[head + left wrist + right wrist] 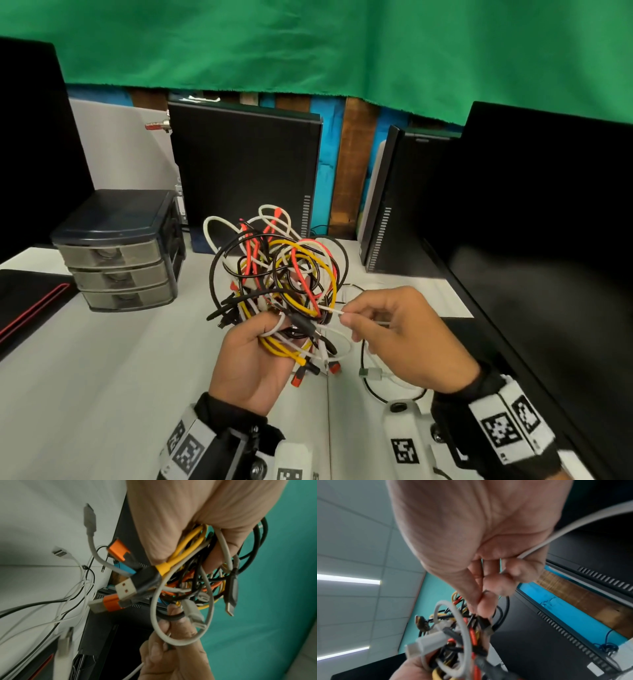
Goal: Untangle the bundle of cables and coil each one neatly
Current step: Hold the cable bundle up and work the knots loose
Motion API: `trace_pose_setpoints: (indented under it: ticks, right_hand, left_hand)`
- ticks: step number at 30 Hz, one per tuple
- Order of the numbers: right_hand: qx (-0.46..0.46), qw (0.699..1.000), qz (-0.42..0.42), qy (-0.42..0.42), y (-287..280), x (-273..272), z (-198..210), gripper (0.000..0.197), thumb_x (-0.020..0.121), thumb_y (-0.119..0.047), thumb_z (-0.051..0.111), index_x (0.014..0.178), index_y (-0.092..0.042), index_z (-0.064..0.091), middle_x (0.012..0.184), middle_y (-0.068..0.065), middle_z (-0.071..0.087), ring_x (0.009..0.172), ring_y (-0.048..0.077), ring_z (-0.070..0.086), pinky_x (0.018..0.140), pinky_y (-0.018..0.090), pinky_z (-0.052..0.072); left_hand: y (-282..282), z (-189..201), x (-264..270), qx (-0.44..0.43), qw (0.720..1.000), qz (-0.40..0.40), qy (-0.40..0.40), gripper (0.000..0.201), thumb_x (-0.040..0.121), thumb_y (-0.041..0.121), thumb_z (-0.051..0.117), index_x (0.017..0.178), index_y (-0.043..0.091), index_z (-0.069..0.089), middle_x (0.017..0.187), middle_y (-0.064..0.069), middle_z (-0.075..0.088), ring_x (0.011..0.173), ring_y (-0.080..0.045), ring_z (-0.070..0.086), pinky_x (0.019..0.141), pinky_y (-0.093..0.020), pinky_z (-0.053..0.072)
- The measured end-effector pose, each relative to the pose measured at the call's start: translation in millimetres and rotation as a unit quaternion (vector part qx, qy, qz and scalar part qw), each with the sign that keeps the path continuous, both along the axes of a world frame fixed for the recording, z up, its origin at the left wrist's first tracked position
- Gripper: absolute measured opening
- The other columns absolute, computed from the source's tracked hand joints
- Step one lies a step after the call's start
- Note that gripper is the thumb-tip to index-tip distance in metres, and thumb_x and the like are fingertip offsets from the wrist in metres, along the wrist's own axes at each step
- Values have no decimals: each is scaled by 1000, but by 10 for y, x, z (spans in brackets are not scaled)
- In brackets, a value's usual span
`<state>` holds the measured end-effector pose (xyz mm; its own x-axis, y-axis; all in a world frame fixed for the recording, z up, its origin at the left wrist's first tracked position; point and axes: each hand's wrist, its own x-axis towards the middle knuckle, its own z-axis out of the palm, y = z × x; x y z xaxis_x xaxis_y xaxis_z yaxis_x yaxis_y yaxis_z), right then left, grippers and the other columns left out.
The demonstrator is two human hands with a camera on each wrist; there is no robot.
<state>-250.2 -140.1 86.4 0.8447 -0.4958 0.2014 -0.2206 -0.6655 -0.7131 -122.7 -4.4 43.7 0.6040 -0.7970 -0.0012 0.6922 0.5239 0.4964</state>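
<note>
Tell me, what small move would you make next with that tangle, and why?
Probably draw the white cable gently rightward, out of the bundle. The right hand already pinches that strand just where it leaves the knot, while the left hand grips the bundle above the table. Pull slowly, since black and yellow loops cross it.
</note>
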Motion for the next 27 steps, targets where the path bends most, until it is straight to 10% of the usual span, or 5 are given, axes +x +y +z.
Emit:
trace_pose_setpoints:
  ticks: [6,12,21,23,27]
  right_hand:
    - [8,999,23,-41,128,13,2,15,93,-23,68,79,-22,75,67,-7,68,61,3,60,66,20,52]
    - [18,1000,17,-15,103,13,-15,12,90,-34,71,80,-28,73,73,-8,70,71,9,65,75,33,57]
    - [59,997,37,23,24,-43,51,13,92,-26,70,82,-24,76,67,-2,68,61,1,59,66,16,50]
    - [58,997,40,17,38,-20,15,15,93,-24,68,80,-20,74,66,1,65,59,4,54,61,20,49]
    - [56,998,23,-27,53,33,-57,20,94,-21,66,74,-17,69,61,-4,59,58,6,51,61,23,48]
  left_hand:
    - [3,-30,0,14,999,-38,-23,95,39,12,89,129,-2,62,139,-33,52,130,-51,49,111,-69,30]
    - [0,-60,23,41,998,-11,-39,71,48,3,72,118,2,70,128,-29,62,117,-46,61,101,-65,44]
    - [-13,-27,61,82,991,48,-96,49,61,0,62,108,-5,70,105,-29,69,95,-46,68,83,-63,55]
    - [-23,-38,13,79,988,46,-123,39,64,1,58,100,-2,72,88,-23,71,76,-38,70,60,-48,58]
    - [-55,1,-73,57,987,58,-139,39,67,-1,59,103,4,74,96,-17,74,83,-32,72,63,-41,58]
